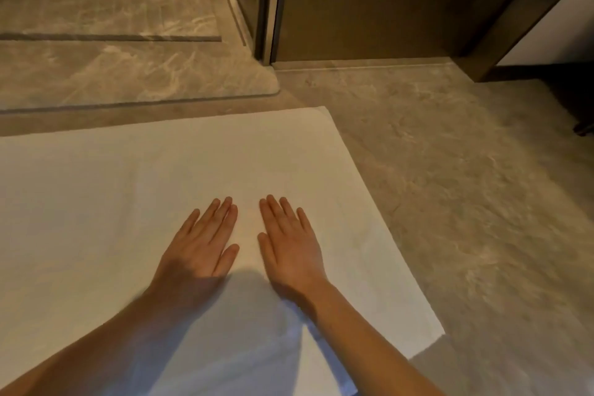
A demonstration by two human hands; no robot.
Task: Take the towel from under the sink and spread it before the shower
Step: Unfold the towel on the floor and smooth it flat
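A white towel (135, 190) lies flat and spread on the marble floor, filling the lower left of the view, its far edge running along the raised shower threshold (135, 103). My left hand (202, 241) and my right hand (289, 241) rest palm down on the towel side by side, fingers straight and slightly apart, holding nothing. A shadow falls on the towel between my forearms.
Behind the threshold the shower floor (106, 10) is brown marble with a long drain slot. A metal door frame (268, 10) and a dark wooden panel (369, 3) stand at the back. Grey marble floor (466, 186) stretches to the right of the towel.
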